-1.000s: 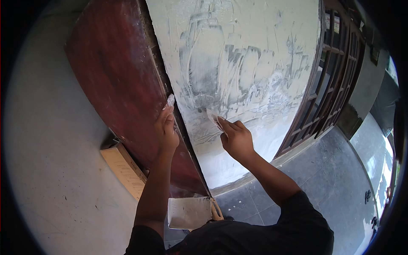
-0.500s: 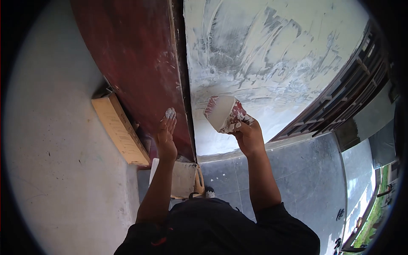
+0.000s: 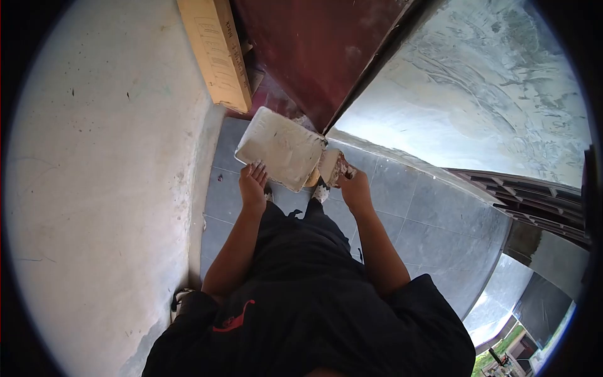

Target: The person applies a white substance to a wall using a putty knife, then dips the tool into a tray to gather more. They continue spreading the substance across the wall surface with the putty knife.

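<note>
Grips a white-smeared scraper (image 3: 328,166) in the curled fingers of the right hand (image 3: 355,188), at the right edge of a pale tray (image 3: 276,144). Extends the left hand (image 3: 253,187), with fingers straight, to the tray's near edge, perhaps touching. Stands on grey tiles (image 3: 433,213).

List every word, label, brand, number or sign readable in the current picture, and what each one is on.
"black": on the narrow side of the cardboard box; the characters before it are too blurred to read.
Too small to read: the printed lines on the box's broad face.
Cannot tell: whether the red mark on the black shirt includes lettering.
</note>
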The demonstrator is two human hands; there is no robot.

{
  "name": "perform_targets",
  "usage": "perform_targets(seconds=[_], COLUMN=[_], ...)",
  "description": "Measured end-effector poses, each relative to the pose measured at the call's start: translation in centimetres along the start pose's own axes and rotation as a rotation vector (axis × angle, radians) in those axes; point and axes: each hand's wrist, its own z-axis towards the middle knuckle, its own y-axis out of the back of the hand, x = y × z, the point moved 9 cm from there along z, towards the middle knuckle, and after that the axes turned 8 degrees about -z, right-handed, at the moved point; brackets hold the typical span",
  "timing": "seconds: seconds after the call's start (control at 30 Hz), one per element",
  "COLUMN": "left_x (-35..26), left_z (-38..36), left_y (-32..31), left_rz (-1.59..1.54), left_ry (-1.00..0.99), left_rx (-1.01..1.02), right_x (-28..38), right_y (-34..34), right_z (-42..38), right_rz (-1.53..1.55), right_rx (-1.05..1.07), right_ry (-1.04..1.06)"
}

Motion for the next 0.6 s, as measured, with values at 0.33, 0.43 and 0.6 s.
perform_targets(seconds=[0.33, 0.43, 0.6], left_x=[9.1, 12.5, 16.5], left_z=[6.7, 8.9, 12.8], left_y=[13.8, 16.3, 18.4], left_rz=[0.205, 0.246, 0.182], left_ry=[0.399, 0.474, 0.488], left_rx=[-0.11, -0.102, -0.011], right_x=[-7.2, -8.9, -12.4], right_y=[-12.2, -16.7, -23.2], right_z=[1.2, 2.7, 3.4], right_rz=[-0.526, -0.6, -0.916], right_rx=[-0.091, -0.114, -0.239], right_ry=[-0.025, 0.156, 0.456])
